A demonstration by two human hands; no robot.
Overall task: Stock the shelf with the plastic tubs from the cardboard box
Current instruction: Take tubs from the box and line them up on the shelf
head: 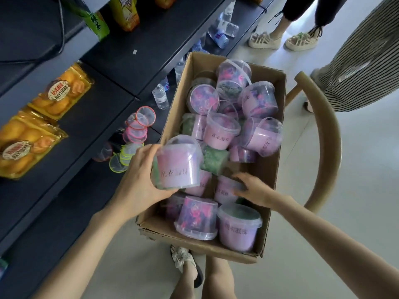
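Shelving [101,113] fills your left side, its dark boards stepping down toward you. Peach packs [61,91] lie on the mid-height board with bare board to their right, and a cluster of mesh nets [138,128] sits near the edge one level below. Just right of the nets is your left hand [140,175], the one that matters here. It holds a tub [179,167] clear above the box [273,160], fingers wrapped round the tub's left wall and thumb curled under its base in a full-hand grip. The tub stands close to upright, lid and bail handle on top and tipped a little away from you, pink label facing you. Its long axis is therefore near vertical, and the shelving lies straight to the left of the grip, beyond your knuckles. You can expect the coming move to be a sideways carry to the left with the lid kept up, and your left hand is plainly the nearer one for it. Mind the nets if you aim low. Further right, the box holds many more tubs [222,130], some upright and some on their sides. Your right hand [252,188] reaches down into the box's near half and its fingers lie on the next tub [226,188]. Blur keeps you from telling whether they close round it or only touch. That hand is well apart from the shelving, with the held tub and your left hand between. A curved chair back [330,147] wraps the box's right side.
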